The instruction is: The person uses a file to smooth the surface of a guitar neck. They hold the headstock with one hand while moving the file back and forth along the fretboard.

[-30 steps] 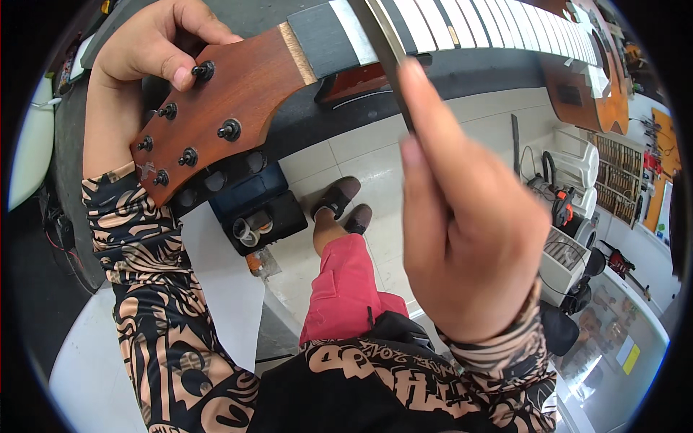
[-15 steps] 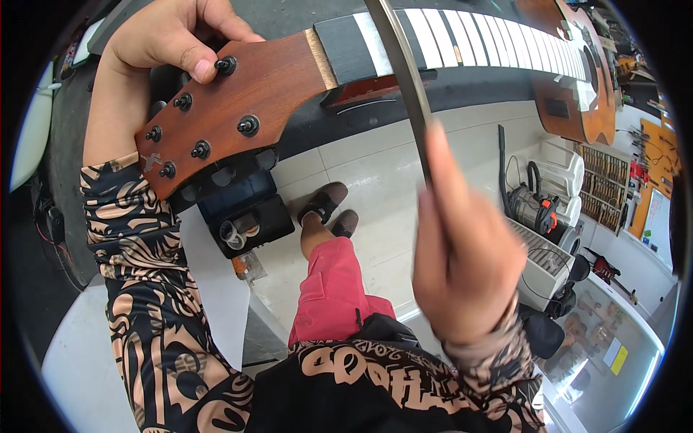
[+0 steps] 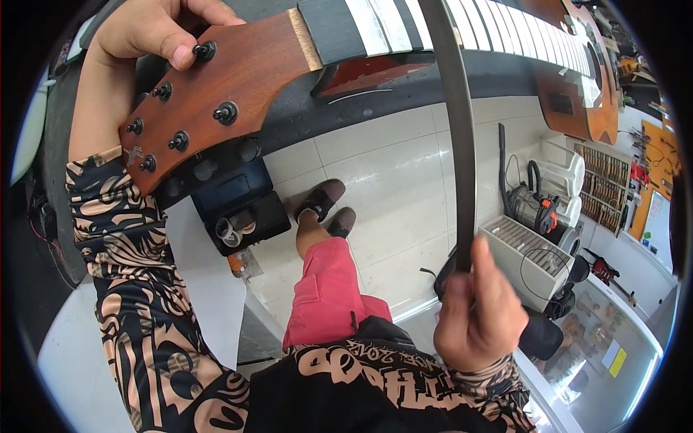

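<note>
1. Stretching across the top of our view, a guitar (image 3: 386, 29) is lying face up, its brown headstock (image 3: 238, 65) pointing left and its body (image 3: 577, 108) sitting at the far right.
2. White strips are covering much of the dark fretboard (image 3: 498, 29), and six black tuning posts (image 3: 225, 113) are standing up from the headstock.
3. Our left hand (image 3: 162, 32) is gripping the headstock's upper edge, the thumb pressing beside one post and the fingers reaching behind the wood.
4. Our right hand (image 3: 484, 317), well apart from the left, is closing around the near end of a long, flat metal bar (image 3: 462, 159).
5. That bar is running upward and crossing over the fretboard; we are not able to tell whether it is touching.
6. Just below the neck, a dark red piece (image 3: 372, 76) is showing against the dark bench (image 3: 390, 101).
7. Farther down, an open black case (image 3: 263, 220) is resting left of our brown shoes (image 3: 328, 198) and pink shorts (image 3: 328, 289), above pale floor tiles (image 3: 401, 173).
8. To the right, we are seeing a white slatted box (image 3: 530, 252), a tool rack (image 3: 603, 177) and a glass-topped cabinet (image 3: 606, 339).
</note>
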The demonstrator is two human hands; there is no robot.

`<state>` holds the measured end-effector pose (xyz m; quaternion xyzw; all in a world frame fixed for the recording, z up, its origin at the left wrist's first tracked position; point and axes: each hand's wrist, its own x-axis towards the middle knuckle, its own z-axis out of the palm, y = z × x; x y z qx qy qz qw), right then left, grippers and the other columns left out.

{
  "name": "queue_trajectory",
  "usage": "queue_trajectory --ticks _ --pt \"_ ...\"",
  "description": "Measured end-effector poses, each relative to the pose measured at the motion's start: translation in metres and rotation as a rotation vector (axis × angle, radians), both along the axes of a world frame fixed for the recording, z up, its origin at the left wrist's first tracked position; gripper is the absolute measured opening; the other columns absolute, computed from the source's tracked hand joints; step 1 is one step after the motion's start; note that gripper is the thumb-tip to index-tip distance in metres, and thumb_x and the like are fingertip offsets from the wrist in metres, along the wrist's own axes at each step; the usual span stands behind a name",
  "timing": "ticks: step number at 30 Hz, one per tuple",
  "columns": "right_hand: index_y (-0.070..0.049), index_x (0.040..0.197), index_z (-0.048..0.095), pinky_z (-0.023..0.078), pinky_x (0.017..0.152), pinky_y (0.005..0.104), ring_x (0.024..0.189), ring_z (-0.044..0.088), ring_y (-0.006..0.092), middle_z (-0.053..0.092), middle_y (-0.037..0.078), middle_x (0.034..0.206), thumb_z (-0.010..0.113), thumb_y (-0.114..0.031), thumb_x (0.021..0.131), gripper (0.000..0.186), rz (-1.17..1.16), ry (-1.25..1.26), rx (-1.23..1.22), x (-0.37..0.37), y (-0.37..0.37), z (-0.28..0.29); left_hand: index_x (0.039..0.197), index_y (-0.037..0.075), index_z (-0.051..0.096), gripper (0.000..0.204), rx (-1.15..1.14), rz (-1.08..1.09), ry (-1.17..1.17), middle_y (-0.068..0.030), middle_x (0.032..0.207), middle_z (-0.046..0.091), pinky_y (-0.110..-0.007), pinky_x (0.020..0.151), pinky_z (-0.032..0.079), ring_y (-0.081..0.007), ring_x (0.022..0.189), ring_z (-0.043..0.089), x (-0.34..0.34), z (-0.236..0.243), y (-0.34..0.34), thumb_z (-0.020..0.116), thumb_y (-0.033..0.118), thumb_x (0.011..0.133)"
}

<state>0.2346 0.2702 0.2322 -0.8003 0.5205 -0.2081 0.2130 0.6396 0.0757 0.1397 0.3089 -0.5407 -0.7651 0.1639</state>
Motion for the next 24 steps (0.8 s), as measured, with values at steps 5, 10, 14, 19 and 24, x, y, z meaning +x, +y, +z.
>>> queue_trajectory --ticks 5,10,14,19,24 --pt "0.006 0.130 0.057 0.049 0.052 0.0264 0.054 0.060 0.0182 0.063 0.012 0.069 0.061 0.012 0.077 0.053 0.006 0.029 0.079 -0.025 0.028 -0.003 0.110 -0.014 0.066 0.056 0.049 0.072 -0.038 -0.0233 0.110 0.069 -0.031 0.077 0.056 -0.0233 0.094 0.068 0.005 -0.006 -0.004 0.089 -0.002 0.060" --pt "0.005 0.127 0.059 0.051 0.053 0.0290 0.057 0.063 0.0238 0.065 0.015 0.073 0.066 0.013 0.071 0.057 -0.038 0.001 0.139 -0.032 0.043 -0.005 0.109 -0.014 0.066 0.057 -0.031 0.182 0.053 -0.0240 0.111 0.068 -0.032 0.077 0.057 -0.0257 0.096 0.068 0.009 -0.004 0.000 0.090 -0.001 0.058" --pt "0.005 0.127 0.059 0.052 0.053 0.0291 0.058 0.064 0.0240 0.066 0.016 0.074 0.066 0.013 0.071 0.057 -0.016 -0.025 0.167 -0.032 0.045 -0.007 0.109 -0.015 0.066 0.057 0.019 0.194 -0.018 -0.0253 0.110 0.068 -0.033 0.077 0.057 -0.0269 0.095 0.068 0.009 0.009 0.002 0.089 -0.002 0.059" --pt "0.007 0.127 0.058 0.053 0.054 0.0296 0.058 0.065 0.0241 0.066 0.016 0.074 0.065 0.015 0.070 0.058 0.021 -0.014 0.099 -0.030 0.044 -0.012 0.109 -0.015 0.065 0.057 -0.037 0.217 0.036 -0.0267 0.111 0.067 -0.034 0.079 0.057 -0.0275 0.096 0.069 0.015 -0.005 -0.002 0.089 -0.003 0.058" --pt "0.007 0.128 0.057 0.053 0.054 0.0289 0.058 0.064 0.0232 0.066 0.015 0.074 0.065 0.014 0.069 0.060 0.057 -0.017 0.090 -0.029 0.041 -0.008 0.109 -0.015 0.066 0.058 -0.073 0.177 0.036 -0.0265 0.112 0.067 -0.033 0.083 0.056 -0.0271 0.100 0.068 0.022 -0.007 -0.004 0.089 -0.003 0.057"
